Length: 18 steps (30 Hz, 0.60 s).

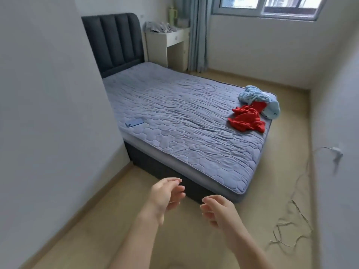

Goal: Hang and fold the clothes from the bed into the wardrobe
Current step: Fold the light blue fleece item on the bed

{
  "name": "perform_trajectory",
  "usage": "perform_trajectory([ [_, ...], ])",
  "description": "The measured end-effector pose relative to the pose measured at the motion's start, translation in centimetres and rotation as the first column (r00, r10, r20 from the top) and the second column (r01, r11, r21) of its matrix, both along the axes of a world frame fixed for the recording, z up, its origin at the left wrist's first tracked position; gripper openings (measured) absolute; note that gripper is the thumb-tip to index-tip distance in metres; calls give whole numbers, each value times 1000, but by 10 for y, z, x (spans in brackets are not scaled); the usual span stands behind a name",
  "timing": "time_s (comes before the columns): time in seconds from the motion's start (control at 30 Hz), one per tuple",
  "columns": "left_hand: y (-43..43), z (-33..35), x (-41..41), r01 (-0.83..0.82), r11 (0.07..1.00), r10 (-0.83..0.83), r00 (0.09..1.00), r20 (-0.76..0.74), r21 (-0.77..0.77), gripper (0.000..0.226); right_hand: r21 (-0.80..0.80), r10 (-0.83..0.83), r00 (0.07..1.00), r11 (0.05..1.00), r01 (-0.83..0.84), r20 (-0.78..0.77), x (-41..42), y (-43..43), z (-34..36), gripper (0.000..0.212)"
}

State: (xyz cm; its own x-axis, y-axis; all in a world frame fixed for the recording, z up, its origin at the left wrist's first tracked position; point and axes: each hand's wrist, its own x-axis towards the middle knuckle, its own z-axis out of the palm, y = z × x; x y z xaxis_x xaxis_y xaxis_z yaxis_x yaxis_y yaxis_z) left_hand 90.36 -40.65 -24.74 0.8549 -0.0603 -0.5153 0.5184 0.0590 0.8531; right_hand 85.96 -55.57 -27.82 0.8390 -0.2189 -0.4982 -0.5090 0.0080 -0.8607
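A crumpled red garment (247, 120) lies at the right foot corner of the bed (174, 117), partly under a light blue garment (256, 98) that hangs a little over the mattress edge. My left hand (167, 195) and my right hand (218, 210) are held out in front of me above the floor, short of the bed's foot end. Both hands are empty with fingers loosely curled, palms facing each other. The wardrobe is not in view.
A blue phone (135, 122) lies on the bed's left side. A white bedside desk (168, 45) with grey cloth on top stands by the dark headboard (114, 41). A loose cable (291, 220) trails over the floor along the right wall from a plug (337, 152).
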Motion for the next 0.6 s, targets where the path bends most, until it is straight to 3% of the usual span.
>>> perform_trajectory([
  [0.27,-122,-14,119,361,932,-356,929,-105,34,16,30,-356,933,933,357,-51,76,-94,2,13],
  [0.47,-216,-32,165,481,876,-467,865,-183,38,17,41,-481,871,873,487,-102,105,-171,-7,12],
  [0.6,-285,-44,199,510,859,-500,852,-151,33,16,64,-501,859,858,509,-108,141,-240,-15,12],
])
